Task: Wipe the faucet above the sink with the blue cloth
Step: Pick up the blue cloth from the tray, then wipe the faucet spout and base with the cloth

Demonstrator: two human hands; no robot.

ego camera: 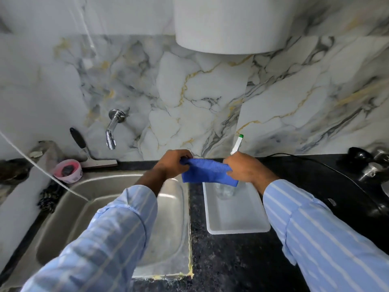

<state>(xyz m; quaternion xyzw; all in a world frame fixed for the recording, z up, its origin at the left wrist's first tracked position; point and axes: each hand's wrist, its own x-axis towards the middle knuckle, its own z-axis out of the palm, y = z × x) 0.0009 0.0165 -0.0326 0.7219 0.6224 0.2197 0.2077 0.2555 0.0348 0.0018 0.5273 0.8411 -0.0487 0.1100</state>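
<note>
A blue cloth (207, 172) is stretched flat between both hands above the counter, right of the sink. My left hand (171, 164) pinches its left edge and my right hand (246, 168) grips its right edge. The chrome faucet (112, 128) juts from the marble wall above the steel sink (84, 207), well to the left of the cloth and apart from both hands.
A white tray (235, 216) holding a clear glass (224, 191) lies on the black counter under the cloth. A squeegee (88, 152) and a pink tub (68, 170) stand behind the sink. A green-capped bottle (237, 143), a black cable (328, 167) and metal ware (372, 165) are at right.
</note>
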